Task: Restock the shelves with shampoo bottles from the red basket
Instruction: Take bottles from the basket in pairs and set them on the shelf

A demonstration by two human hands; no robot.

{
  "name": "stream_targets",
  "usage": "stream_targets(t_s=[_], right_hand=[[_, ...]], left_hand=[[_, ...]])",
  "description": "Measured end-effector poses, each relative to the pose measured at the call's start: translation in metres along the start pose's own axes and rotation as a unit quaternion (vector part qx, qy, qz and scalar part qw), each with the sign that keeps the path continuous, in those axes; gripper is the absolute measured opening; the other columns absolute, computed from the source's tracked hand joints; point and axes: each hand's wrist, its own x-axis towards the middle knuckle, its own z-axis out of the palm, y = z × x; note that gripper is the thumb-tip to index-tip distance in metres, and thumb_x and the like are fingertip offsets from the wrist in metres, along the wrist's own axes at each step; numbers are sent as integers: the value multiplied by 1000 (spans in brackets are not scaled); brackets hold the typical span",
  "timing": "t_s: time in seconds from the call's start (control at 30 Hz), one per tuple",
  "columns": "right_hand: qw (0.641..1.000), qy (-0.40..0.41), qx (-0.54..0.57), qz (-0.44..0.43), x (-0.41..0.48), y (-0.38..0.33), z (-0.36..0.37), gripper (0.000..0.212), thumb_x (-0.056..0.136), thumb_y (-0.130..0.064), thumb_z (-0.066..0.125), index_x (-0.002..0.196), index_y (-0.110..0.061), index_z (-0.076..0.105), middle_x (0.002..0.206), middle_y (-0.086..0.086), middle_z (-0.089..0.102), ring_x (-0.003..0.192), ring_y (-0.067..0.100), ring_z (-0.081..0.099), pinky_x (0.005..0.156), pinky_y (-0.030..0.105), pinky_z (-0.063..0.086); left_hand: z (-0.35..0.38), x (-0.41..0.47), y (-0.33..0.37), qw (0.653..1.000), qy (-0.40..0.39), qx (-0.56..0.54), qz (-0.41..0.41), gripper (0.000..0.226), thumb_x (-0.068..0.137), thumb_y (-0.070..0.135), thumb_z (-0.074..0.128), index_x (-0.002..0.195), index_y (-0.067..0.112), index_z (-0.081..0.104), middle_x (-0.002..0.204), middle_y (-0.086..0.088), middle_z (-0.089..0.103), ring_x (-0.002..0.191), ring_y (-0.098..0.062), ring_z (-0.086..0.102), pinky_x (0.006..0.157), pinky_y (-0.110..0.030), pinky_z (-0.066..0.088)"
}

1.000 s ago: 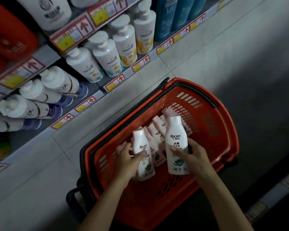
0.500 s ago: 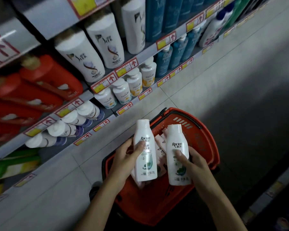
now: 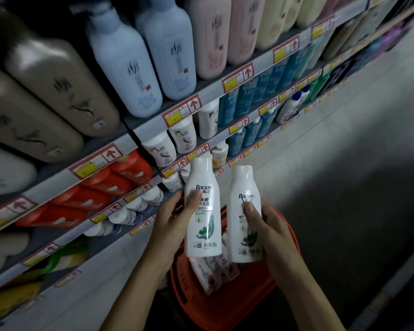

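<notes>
Shelves: the shelves [image 3: 139,137] fill the left side in stacked tiers. Every tier that shows looks closely packed, so I judge the first job is finding a gap that matches these bottles; none is plain from here.
Floor: the floor [image 3: 332,163] to the right is open aisle, the widest room for swinging the arms or stepping back.
Pale blue bottles: the pale blue bottles [image 3: 129,68] on an upper tier overhang their shelf lip, so lift clear of them.
Red basket: the red basket [image 3: 182,280] sits on the floor below both hands, close to the shelf base. It has flat sachets [image 3: 213,271] inside. Its rim is the nearest edge to catch on a reach back down.
Left hand: the left hand [image 3: 170,220] is wrapped round the left bottle [image 3: 204,230], thumb across the label.
Right hand: the right hand [image 3: 270,230] grips the right bottle [image 3: 243,187] the same way, thumb on the front.
Bottles: both are upright, caps up, labels facing the person, held side by side above the basket and apart from the shelves.
Step in hand: carrying both to a shelf. It would likely go best one at a time, base first and label outward, sliding in over the lip so as not to knock neighbours.
Price tags: the price tags [image 3: 182,111] stand proud along each lip, so keep bottle bases from scraping them.
</notes>
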Motion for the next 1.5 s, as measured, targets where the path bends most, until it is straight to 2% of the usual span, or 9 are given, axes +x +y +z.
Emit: stream_targets(t_s=[0.1, 0.37, 0.57, 0.7, 0.83, 0.97, 1.23, 1.4, 1.5], right_hand=[[1000, -1, 7, -20, -19, -49, 14, 27, 95, -33, 59, 115, -15, 66, 95, 16, 75, 80, 30, 73, 61, 32, 60], [995, 12, 21, -92, -71, -163, 52, 40, 85, -43, 66, 106, -9, 66, 100, 25, 71, 97, 52, 65, 85, 65, 52], [983, 1, -31, -179, -116, -240, 83, 43, 80, -41, 71, 104, -5, 67, 97, 21, 73, 96, 42, 68, 87, 55, 54], [969, -32, -58, -239, -149, -286, 104, 36, 80, -50, 70, 101, -20, 71, 90, 16, 70, 86, 30, 68, 81, 47, 54], [956, -67, -62, -280, -183, -328, 131, 40, 73, -54, 71, 98, -23, 71, 89, 10, 72, 86, 23, 70, 77, 41, 57], [939, -115, -75, -316, -214, -362, 161, 44, 71, -48, 71, 102, -18, 69, 84, 0, 75, 81, 17, 72, 66, 32, 58], [890, -209, -109, -391, -264, -423, 219, 35, 77, -34, 72, 106, -16, 66, 91, 3, 76, 84, 16, 73, 72, 27, 58], [837, -259, -169, -450, -288, -454, 267, 41, 86, -46, 72, 119, -25, 62, 108, 2, 73, 102, 22, 69, 93, 50, 54], [810, -290, -186, -475, -295, -473, 298, 40, 89, -37, 70, 124, -22, 58, 116, 2, 72, 108, 20, 68, 95, 47, 54]], left_hand=[[-3, -19, 49, 1000, 7, -15, 27, 32, 86, 47, 63, 112, 29, 71, 102, 3, 77, 96, -15, 74, 82, -34, 58], [-19, -72, 175, 995, 25, -27, 98, 23, 87, 43, 65, 104, 29, 73, 98, -2, 78, 91, -19, 75, 75, -36, 58], [-32, -119, 254, 987, 37, -34, 154, 17, 88, 40, 62, 97, 31, 75, 97, -3, 78, 90, -22, 75, 77, -39, 60], [-46, -153, 302, 979, 54, -50, 190, 19, 80, 42, 64, 90, 31, 76, 91, -1, 79, 78, -15, 75, 66, -32, 58], [-68, -188, 347, 973, 72, -51, 215, 25, 78, 43, 65, 92, 24, 75, 87, -5, 79, 75, -23, 75, 71, -42, 58], [-89, -224, 387, 958, 99, -22, 268, 35, 76, 43, 63, 97, 16, 71, 79, -5, 77, 65, -19, 73, 52, -27, 53], [-156, -295, 458, 914, 140, 55, 376, 43, 73, 53, 72, 97, 18, 70, 87, -3, 79, 79, -22, 76, 61, -29, 57], [-209, -326, 493, 879, 176, 88, 433, 39, 79, 42, 76, 103, 12, 69, 95, 1, 79, 88, -17, 76, 66, -20, 57], [-237, -340, 511, 859, 196, 143, 452, 30, 84, 38, 72, 107, 19, 70, 102, 6, 78, 92, -14, 74, 78, -33, 59]])
